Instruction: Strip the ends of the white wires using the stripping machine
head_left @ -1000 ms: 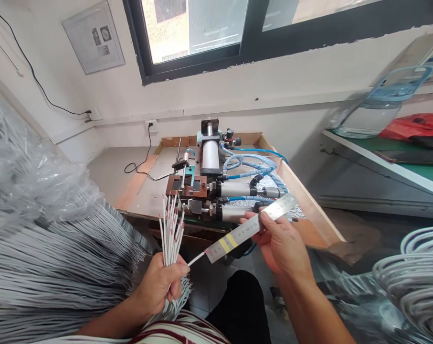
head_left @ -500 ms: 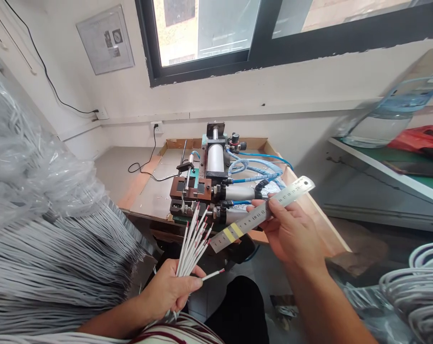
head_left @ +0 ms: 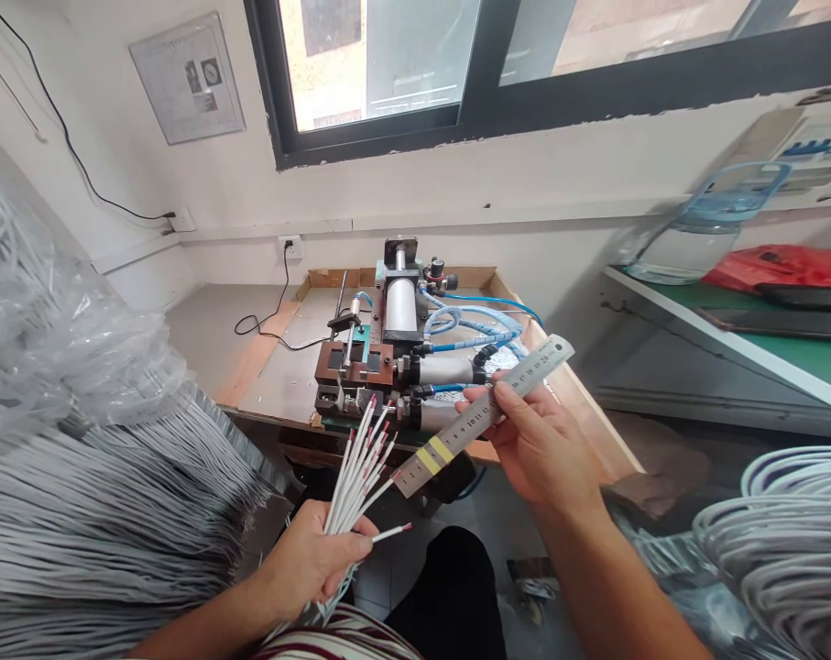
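A bundle of white cables [head_left: 352, 486] with reddish stripped tips fans upward out of my left hand [head_left: 319, 555], whose fingers are closed round it. One cable sticks out apart to the right, over my thumb. My right hand [head_left: 539, 435] pinches a steel ruler [head_left: 466, 424] between thumb and fingers. The ruler slants down to the left and carries two yellow bands near its low-numbered end. That end lies against or just beside the tip of one cable; whether they touch I cannot tell. Behind both hands stands a pneumatic machine [head_left: 401, 316] with metal cylinders and brown clamp blocks.
Grey cables [head_left: 99, 513] hang in a thick mass at the left under clear plastic. Coiled cables [head_left: 792, 541] sit at the lower right. A green-topped shelf [head_left: 786, 339] bears a water jug [head_left: 704, 225] and a red bag [head_left: 779, 266]. Blue hoses [head_left: 484, 325] run beside the machine.
The whole view has shifted slightly, so most things appear further left. One cable of the bundle now stands apart at the ruler's low end. Both hands keep their holds.
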Demonstrator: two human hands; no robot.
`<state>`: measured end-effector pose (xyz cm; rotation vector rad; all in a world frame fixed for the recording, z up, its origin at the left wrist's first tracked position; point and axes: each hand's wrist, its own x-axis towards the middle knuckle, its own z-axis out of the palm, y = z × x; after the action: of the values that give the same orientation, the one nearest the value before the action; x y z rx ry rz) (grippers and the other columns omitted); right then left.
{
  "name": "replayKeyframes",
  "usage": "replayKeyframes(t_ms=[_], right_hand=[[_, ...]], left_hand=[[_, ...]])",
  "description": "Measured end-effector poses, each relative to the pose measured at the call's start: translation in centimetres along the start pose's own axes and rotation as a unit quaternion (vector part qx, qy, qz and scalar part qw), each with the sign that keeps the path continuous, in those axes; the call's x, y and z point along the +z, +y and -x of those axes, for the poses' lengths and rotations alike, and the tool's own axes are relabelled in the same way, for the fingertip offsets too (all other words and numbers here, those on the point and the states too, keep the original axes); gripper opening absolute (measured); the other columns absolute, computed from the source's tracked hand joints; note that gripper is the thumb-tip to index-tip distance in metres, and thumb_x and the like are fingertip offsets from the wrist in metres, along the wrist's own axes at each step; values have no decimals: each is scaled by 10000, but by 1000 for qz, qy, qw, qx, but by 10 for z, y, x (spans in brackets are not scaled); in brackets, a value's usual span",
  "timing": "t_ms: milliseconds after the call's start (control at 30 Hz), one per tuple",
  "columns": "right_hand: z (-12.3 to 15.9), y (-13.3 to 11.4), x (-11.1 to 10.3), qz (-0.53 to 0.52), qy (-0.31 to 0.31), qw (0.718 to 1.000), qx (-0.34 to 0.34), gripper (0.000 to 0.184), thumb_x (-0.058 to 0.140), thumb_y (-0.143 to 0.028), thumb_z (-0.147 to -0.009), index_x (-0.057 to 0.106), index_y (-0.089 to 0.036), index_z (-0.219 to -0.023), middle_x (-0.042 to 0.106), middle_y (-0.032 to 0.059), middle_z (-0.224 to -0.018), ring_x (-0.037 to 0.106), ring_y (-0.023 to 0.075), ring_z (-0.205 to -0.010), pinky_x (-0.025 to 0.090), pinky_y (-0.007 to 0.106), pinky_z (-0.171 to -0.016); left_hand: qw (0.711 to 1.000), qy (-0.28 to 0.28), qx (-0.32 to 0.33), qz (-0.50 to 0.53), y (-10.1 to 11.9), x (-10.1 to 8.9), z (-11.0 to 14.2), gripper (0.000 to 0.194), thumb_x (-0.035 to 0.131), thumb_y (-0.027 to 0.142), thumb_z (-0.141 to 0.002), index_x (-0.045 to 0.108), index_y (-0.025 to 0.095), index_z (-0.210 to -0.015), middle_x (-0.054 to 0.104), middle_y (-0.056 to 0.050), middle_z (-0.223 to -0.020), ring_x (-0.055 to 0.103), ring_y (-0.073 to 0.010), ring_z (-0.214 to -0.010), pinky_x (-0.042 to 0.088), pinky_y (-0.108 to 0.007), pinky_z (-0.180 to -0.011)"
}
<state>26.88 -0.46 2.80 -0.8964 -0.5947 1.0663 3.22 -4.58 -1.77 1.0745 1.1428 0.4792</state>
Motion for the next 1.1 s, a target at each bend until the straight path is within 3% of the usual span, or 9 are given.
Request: replayKeyframes(t_ms=[333,700,1100], right_hand=[[2,2,-3,1,12,1000,5,268,704,-313,-624,548,-201,-810,677,18,-631,639,173,-571,497,265,-524],[4,4,-3,2,23,1000,19,322,722,-348,-591,535,-212,-815,672,2,-617,642,184,-572,507,288,-531],[-12,-3,-12,-12,58,998,-9,344,746,-328,-548,540,-178,-780,662,12,-585,630,163,-540,478,211,-442]], left_hand=[[999,26,-4,-23,5,2,1,158,579,267,-652,603,128,-721,310,112,-269,235,-45,-242,168,-160,-258],[1000,12,-6,-20,8,2,2,201,591,310,-649,600,120,-716,315,115,-269,244,-41,-241,153,-159,-260],[999,-13,-2,-31,0,0,2,232,591,318,-647,611,114,-755,315,113,-281,241,-42,-260,164,-169,-281]])
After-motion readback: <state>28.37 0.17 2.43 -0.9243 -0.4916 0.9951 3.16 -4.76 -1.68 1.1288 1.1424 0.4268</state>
